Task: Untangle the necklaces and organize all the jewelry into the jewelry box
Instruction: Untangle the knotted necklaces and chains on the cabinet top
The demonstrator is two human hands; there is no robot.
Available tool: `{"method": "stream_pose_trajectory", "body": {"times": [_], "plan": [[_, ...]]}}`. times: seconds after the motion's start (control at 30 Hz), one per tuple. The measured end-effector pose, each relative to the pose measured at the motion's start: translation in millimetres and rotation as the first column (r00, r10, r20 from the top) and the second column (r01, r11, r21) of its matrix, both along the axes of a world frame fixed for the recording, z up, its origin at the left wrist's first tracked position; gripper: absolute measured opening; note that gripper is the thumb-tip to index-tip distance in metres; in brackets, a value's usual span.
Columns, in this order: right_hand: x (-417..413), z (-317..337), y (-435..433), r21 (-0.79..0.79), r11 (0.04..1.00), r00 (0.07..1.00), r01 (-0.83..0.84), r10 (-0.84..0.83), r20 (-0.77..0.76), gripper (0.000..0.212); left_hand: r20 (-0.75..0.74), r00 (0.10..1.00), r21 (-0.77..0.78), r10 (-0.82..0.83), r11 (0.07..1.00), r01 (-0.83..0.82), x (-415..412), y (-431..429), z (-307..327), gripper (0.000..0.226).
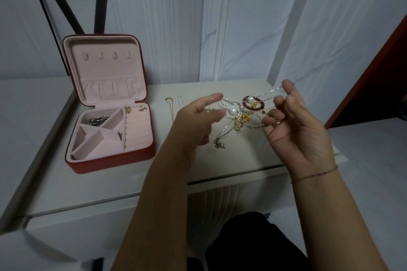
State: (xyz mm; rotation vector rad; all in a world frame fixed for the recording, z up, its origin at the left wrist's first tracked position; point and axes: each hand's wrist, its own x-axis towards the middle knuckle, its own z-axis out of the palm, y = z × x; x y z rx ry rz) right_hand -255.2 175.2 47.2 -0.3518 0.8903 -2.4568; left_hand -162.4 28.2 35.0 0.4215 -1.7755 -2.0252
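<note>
the red jewelry box (pixel 110 161) sits open on the white bench (pixel 231 165), left of the middle of the frame. a chunky silver chain (pixel 98 120) lies in its top left part. two gold earrings (pixel 134 109) sit near its hinge. the tangle of necklaces (pixel 239 115) lies right of the middle, between the hands. the right hand (pixel 301 132) pinches a thin silver chain (pixel 272 90) with curled fingers. the left hand (pixel 196 122) is spread, fingers straight, pointing at the tangle.
</note>
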Motion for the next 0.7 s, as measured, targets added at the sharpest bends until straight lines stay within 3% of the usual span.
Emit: {"method": "stream_pose_trajectory", "body": {"times": [0.07,0.2,0.33,0.47,0.57,0.7], "plan": [[-0.9,-0.1,1.4,-0.016,1.000,1.000,0.014,-0.014,-0.013,0.034,0.022,1.000,-0.116,0.002,0.993,0.001,2.0,3.9,0.8,0.042],[-1.0,0.7,3.2,0.035,0.997,0.996,0.071,-0.069,-0.054,0.035,0.030,1.000,-0.136,0.008,0.991,-0.004,0.2,5.3,1.1,0.052],[-5.2,4.1,10.9,0.045,0.987,0.983,0.154,-0.148,-0.111,0.029,0.090,0.991,-0.334,0.103,0.940,-0.067,1.6,-3.4,-5.6,0.062],[-8.6,2.2,17.8,0.019,0.989,0.985,0.148,-0.146,-0.097,0.025,0.073,0.978,-0.342,0.196,0.926,-0.160,1.5,-5.5,-8.5,0.041],[-10.0,0.1,18.1,0.071,0.986,0.987,0.151,-0.145,-0.075,0.019,0.080,0.973,-0.159,0.217,0.966,-0.203,-1.4,-4.5,-5.3,0.015],[-10.3,-2.6,19.8,0.317,0.933,0.980,0.169,-0.126,-0.152,0.017,0.027,0.987,0.220,0.161,0.962,-0.163,-0.7,-7.2,0.5,0.026]]}}
